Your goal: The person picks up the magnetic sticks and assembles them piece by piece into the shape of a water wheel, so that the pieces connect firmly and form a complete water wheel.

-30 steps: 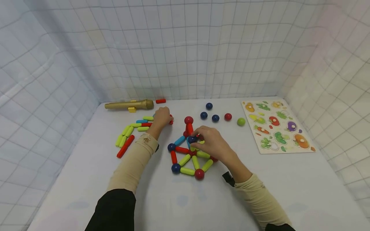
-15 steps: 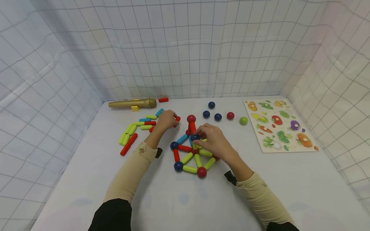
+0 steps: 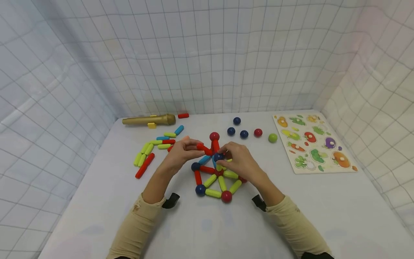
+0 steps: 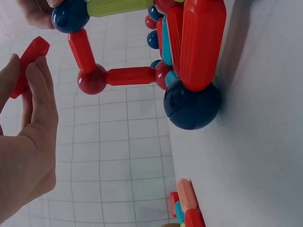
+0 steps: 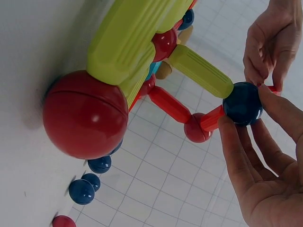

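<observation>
My left hand (image 3: 181, 154) pinches a short red rod (image 4: 29, 66) between thumb and fingers. The rod (image 3: 204, 148) points toward the dark blue ball (image 5: 242, 103) atop the magnetic ball-and-rod structure. My right hand (image 3: 242, 160) grips that ball with thumb and fingertips. A yellow-green rod (image 5: 201, 71) and a red rod (image 5: 212, 118) join the ball, the latter leading to a red ball (image 5: 198, 127). Below spreads the base of red, blue and yellow-green rods with a red corner ball (image 3: 226, 196) and a blue one (image 3: 200, 190). My right hand partly hides the structure's right side.
Loose rods lie left, including a long red one (image 3: 145, 166) and several yellow-green ones. Behind them is a gold toy microphone (image 3: 148, 120). Loose blue balls, a red ball (image 3: 258, 132) and a green ball (image 3: 272, 137) lie behind right, near a vegetable puzzle board (image 3: 316, 144).
My left hand has come from the loose rods at the back left toward the structure, carrying a red rod. My right hand stays on the blue ball.
</observation>
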The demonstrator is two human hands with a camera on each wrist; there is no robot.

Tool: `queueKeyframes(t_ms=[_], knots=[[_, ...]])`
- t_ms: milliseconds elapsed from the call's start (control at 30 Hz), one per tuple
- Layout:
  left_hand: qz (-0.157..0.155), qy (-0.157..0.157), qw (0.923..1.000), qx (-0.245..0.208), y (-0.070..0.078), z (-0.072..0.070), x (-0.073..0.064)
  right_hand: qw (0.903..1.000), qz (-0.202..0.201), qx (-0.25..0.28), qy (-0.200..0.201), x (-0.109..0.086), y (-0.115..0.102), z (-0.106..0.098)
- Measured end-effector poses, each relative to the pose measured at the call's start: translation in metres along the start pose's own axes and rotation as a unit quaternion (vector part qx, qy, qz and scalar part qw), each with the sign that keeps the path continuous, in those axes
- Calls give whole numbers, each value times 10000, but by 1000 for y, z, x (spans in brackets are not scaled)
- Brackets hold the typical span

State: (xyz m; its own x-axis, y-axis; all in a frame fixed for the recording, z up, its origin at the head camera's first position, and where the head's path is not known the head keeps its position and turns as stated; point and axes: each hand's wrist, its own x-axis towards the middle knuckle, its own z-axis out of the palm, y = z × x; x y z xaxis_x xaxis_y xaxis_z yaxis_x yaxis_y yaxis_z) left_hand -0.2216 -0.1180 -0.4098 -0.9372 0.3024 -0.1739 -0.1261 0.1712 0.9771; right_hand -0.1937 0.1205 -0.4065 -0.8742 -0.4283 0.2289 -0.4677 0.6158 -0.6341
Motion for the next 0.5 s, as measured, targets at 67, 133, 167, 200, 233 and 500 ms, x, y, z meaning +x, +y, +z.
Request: queueKeyframes(t_ms=[67, 133, 167, 200, 233, 500], knots=[[26, -26, 10000, 60, 0, 2, -1, 10000, -39, 2, 14, -1, 0, 0], [40, -45, 9999, 80, 0, 5, -1, 9999, -95, 31, 38, -1, 1, 0], [53, -78, 9999, 73, 0, 6, 0, 9999, -136, 28, 49, -1, 1, 0], [37, -101, 9999, 73, 0, 7, 1, 9998, -167, 19, 66, -1, 1, 0], [30, -141, 9999, 54, 0, 8, 2, 9998, -202, 11, 79, -1, 1, 0], [-44, -500, 9985, 238, 2, -2, 7, 9997, -197, -100, 140, -2, 0, 2]])
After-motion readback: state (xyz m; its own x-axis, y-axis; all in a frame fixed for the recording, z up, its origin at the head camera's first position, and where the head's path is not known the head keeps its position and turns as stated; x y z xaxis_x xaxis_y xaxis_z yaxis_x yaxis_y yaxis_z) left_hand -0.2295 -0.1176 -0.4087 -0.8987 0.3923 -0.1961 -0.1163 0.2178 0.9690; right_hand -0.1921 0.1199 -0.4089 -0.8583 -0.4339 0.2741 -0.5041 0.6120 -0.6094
